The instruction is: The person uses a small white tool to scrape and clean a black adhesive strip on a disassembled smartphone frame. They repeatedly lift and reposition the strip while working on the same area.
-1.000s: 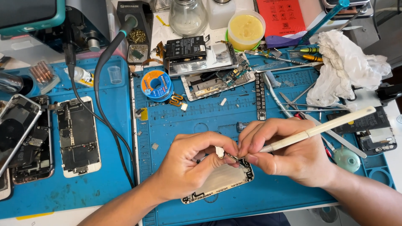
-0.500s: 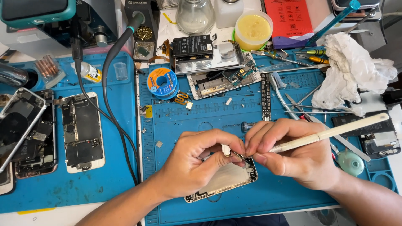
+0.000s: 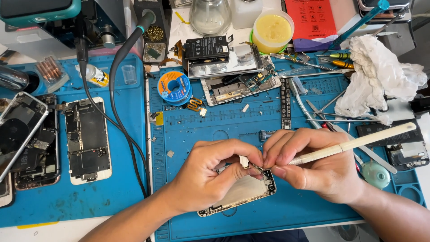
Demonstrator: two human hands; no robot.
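Beneath both hands, the phone frame (image 3: pixel 242 192) lies, seemingly steadied by the left hand (image 3: pixel 210 177).

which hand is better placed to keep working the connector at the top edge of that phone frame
Right, probably. The right hand already grips the cream pry tool with its tip at the phone frame. The left hand pinches a small white part there, steadying it.

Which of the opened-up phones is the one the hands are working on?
The phone frame on the right blue mat, lying under the left hand and right hand. The two other open phones lie untouched on the left mat.
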